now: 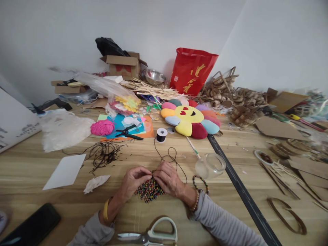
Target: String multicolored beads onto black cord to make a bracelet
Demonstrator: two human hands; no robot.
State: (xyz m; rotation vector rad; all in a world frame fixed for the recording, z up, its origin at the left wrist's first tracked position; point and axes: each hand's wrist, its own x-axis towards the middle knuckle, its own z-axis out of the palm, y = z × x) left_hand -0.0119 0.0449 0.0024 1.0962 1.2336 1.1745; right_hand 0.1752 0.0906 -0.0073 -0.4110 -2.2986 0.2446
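Both left hand [133,181] and right hand [167,179] pinch above beads [149,192]

Your pile of small round beads [149,190] is a speckle of red, yellow, green, blue and dark tones. The thin cord [170,155] is black, like the thread on the white-rimmed spool [161,134]. You wear a plain yellow bangle [106,209] and grey sleeves [220,222] with fine ribbed stripes. The table [159,213] is pale wood with streaky grain. The scissors [164,232] have mint-white handles. The flower-shaped plush cushion [189,119] has a yellow face, 2 red heart eyes, and pink, orange, blue, red and teal petals. The paper bag [192,70] is red with gold print.
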